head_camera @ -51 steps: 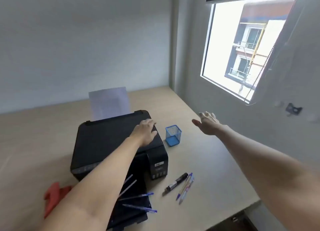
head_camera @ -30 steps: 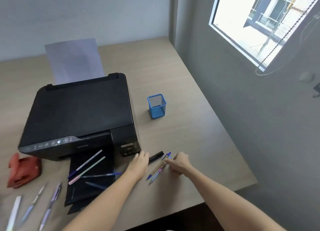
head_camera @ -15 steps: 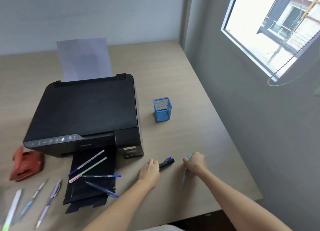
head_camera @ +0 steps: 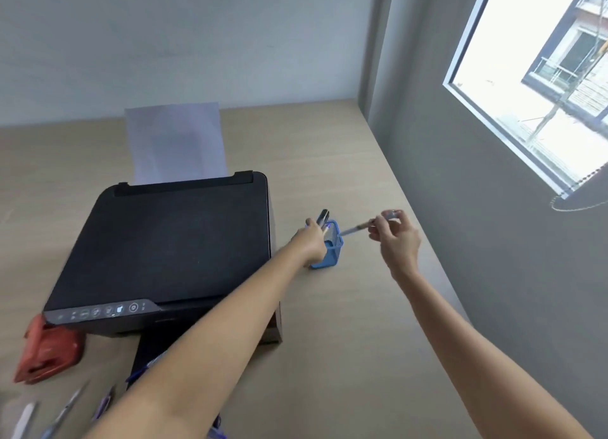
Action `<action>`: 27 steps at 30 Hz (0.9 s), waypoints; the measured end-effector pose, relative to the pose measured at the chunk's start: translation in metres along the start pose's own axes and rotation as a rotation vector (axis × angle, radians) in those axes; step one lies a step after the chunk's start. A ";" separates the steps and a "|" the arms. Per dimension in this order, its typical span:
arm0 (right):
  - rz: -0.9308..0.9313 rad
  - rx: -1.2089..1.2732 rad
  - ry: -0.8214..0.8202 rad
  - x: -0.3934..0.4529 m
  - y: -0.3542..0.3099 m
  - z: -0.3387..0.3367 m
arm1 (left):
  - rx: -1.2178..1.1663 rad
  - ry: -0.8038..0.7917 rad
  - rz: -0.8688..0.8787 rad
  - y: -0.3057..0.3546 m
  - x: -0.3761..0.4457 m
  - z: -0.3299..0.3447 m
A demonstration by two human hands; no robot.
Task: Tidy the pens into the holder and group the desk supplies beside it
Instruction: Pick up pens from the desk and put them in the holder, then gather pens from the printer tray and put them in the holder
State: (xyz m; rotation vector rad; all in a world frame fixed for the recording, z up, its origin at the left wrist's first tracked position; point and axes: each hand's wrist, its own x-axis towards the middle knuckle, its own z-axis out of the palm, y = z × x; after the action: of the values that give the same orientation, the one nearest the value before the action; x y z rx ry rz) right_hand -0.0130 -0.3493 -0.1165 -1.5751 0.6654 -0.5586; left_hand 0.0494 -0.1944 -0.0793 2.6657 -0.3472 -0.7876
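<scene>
A small blue mesh holder (head_camera: 330, 252) stands on the desk just right of the printer. My left hand (head_camera: 311, 241) is at the holder's left rim, closed on a black marker (head_camera: 323, 217) that points up out of the holder. My right hand (head_camera: 396, 238) hovers to the right of the holder and pinches a pen (head_camera: 355, 229) whose tip points at the holder's top. Several more pens (head_camera: 65, 409) lie at the desk's lower left, and others on the printer's output tray (head_camera: 146, 356) are mostly hidden by my left arm.
A black printer (head_camera: 171, 244) with paper (head_camera: 176, 142) standing in its rear feed fills the desk's middle. A red hole punch (head_camera: 46, 351) sits at its front left corner. The grey wall with a window (head_camera: 539, 76) borders the desk on the right.
Both hands picked up the marker and pen from the desk's front and carried them back to the blue holder. The view has tilted upward.
</scene>
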 end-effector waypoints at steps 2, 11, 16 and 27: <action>-0.003 -0.131 -0.059 0.009 0.007 0.023 | 0.058 -0.092 -0.024 0.002 0.016 -0.011; -0.069 -0.507 -0.238 0.015 0.030 0.057 | 0.178 -0.032 -0.023 0.000 0.028 -0.007; -0.221 -0.461 -0.150 -0.016 0.001 0.042 | -0.115 0.184 0.242 -0.032 -0.043 -0.007; -0.683 -0.538 -0.635 -0.195 0.020 0.029 | -0.200 0.471 -0.082 -0.296 -0.171 0.038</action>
State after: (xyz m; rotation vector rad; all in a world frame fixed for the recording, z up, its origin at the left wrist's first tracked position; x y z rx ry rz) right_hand -0.1342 -0.1937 -0.1342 -2.3532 -0.2568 -0.3327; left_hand -0.0709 0.1215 -0.1415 2.5804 -0.0358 -0.1841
